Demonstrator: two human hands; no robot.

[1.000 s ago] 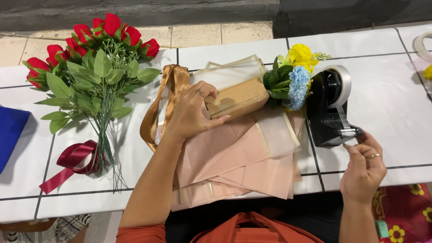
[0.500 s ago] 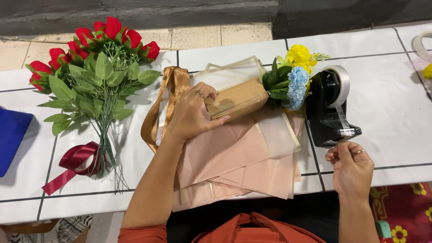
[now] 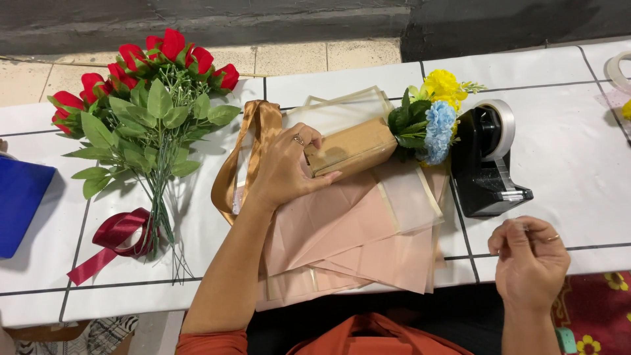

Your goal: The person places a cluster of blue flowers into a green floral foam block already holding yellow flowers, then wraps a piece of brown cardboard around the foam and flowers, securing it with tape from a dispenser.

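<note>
Roses [image 3: 148,72]: you see a red bunch with green leaves lying at the left of the desk [image 3: 578,151], heads toward the far edge.
Ribbon [image 3: 115,236]: dark red, looped round the rose stems near the front edge.
Gold ribbon [image 3: 246,148]: you find it looped just right of the roses, partly under the paper.
Blue thing [image 3: 23,204]: flat, at your far left edge, cut off by the frame.
Tape roll [image 3: 618,69]: pale, at the far right edge, only partly in view.
Floor [image 3: 315,56]: beige tiles beyond the desk, below a dark wall.
</note>
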